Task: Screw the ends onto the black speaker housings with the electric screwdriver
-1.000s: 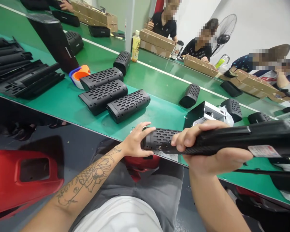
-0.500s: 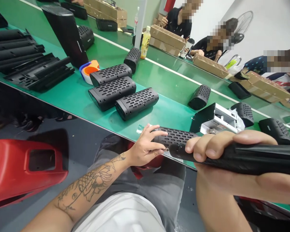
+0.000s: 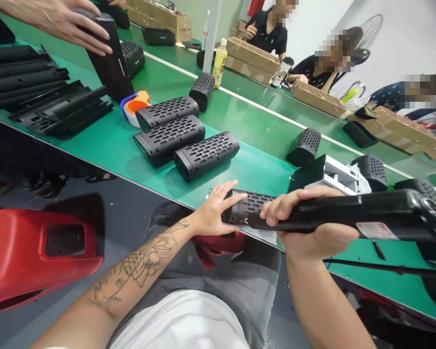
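Note:
My left hand [image 3: 213, 213] rests on the near end of a black perforated speaker housing [image 3: 247, 206] lying at the front edge of the green table [image 3: 105, 143]; its fingers are spread over the end. My right hand [image 3: 308, 225] is wrapped round a long black electric screwdriver [image 3: 363, 215], whose tip sits against the housing's near side. Three more perforated housings [image 3: 174, 135] lie side by side further back on the table.
Another person's hand [image 3: 63, 22] reaches in at top left onto a tall black box [image 3: 109, 58]. Black plastic strips [image 3: 39, 97] are stacked at left, tape rolls [image 3: 134, 107] beside them. A red bin [image 3: 39, 252] stands at lower left. Co-workers sit behind cardboard trays [image 3: 252, 58] across the table.
Another person's hand has come in at top left onto the black box. My left fingers have spread flat on the housing's end; the screwdriver has turned so its label shows.

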A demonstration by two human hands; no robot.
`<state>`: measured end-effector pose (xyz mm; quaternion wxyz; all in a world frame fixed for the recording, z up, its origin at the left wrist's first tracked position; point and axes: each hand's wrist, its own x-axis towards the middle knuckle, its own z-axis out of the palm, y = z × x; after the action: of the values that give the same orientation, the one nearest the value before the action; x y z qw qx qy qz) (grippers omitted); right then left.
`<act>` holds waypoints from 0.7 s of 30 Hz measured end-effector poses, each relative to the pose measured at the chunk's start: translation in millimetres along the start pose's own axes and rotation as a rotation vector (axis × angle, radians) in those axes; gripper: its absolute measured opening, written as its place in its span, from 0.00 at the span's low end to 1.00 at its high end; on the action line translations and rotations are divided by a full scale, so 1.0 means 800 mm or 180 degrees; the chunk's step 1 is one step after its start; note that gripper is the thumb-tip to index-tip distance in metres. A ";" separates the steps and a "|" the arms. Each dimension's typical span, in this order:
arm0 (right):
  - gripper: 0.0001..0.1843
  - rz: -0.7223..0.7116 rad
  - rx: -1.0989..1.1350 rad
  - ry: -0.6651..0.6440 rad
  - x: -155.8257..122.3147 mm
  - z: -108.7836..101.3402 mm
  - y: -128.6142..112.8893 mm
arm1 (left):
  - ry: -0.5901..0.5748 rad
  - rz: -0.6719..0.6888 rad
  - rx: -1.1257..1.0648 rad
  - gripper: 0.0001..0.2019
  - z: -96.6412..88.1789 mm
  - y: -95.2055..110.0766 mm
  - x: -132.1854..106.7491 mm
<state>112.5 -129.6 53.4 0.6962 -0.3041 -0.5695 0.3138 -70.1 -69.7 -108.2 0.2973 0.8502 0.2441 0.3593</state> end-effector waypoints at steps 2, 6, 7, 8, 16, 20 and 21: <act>0.24 0.0050 0.0043 0.0003 -0.003 0.002 0.006 | 0.0019 0.0093 -0.0190 0.51 0.001 -0.004 0.001; 0.21 0.0189 0.0254 -0.0125 -0.003 0.006 0.011 | 0.0155 0.0279 -0.0494 0.48 0.006 -0.010 0.002; 0.21 0.0236 0.0308 -0.0197 -0.002 0.006 0.011 | 0.0173 0.0306 -0.0522 0.48 0.007 -0.012 0.003; 0.21 0.0284 0.0352 -0.0290 0.000 0.006 0.011 | 0.0187 0.0325 -0.0539 0.47 0.008 -0.013 0.003; 0.19 0.0473 0.0586 -0.0835 0.004 -0.002 0.012 | 0.0109 0.0200 -0.0635 0.44 0.007 -0.014 0.006; 0.21 0.0613 0.0658 -0.0863 -0.001 -0.004 0.018 | 0.0100 0.0115 -0.0599 0.44 0.006 -0.010 0.006; 0.21 0.0628 0.0644 -0.0860 -0.003 -0.004 0.020 | 0.0099 0.0104 -0.0579 0.44 0.006 -0.010 0.007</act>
<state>113.8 -121.8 39.3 0.6063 -0.2420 -0.5908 0.4741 -64.9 -62.4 -113.4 0.3636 0.8179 0.2012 0.3979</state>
